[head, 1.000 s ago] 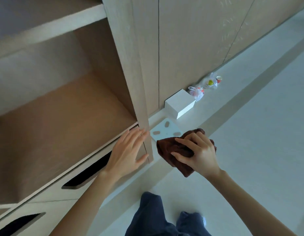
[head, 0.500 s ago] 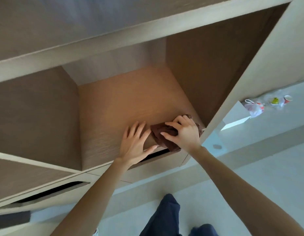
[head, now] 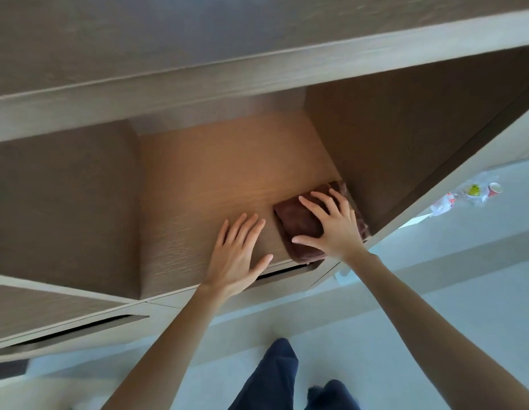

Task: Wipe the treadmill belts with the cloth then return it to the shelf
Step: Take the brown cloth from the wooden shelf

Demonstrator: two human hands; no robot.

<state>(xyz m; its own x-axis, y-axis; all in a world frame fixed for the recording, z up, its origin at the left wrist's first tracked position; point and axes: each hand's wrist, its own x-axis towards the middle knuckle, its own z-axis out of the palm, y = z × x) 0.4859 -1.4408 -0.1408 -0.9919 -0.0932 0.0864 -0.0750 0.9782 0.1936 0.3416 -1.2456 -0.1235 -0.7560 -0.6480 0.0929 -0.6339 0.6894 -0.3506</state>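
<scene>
A dark brown folded cloth (head: 298, 223) lies on the wooden shelf (head: 215, 184), at its front right corner against the right side panel. My right hand (head: 331, 223) lies flat on top of the cloth with fingers spread and straight, pressing it down. To the left of the cloth, my left hand (head: 238, 253) rests flat on the bare shelf board near its front edge, fingers straight, holding nothing. No treadmill is in view.
The shelf compartment has side panels left (head: 65, 208) and right (head: 405, 149) and a board above (head: 257, 75). Drawers with slot handles (head: 284, 272) sit below. On the pale floor at right lie a plastic bag (head: 443, 202) and small cups (head: 494, 189). My legs (head: 275, 377) stand below.
The right hand carried the cloth from beside the cabinet onto the shelf, set it down and flattened on it. The left hand moved from the drawer front onto the shelf board.
</scene>
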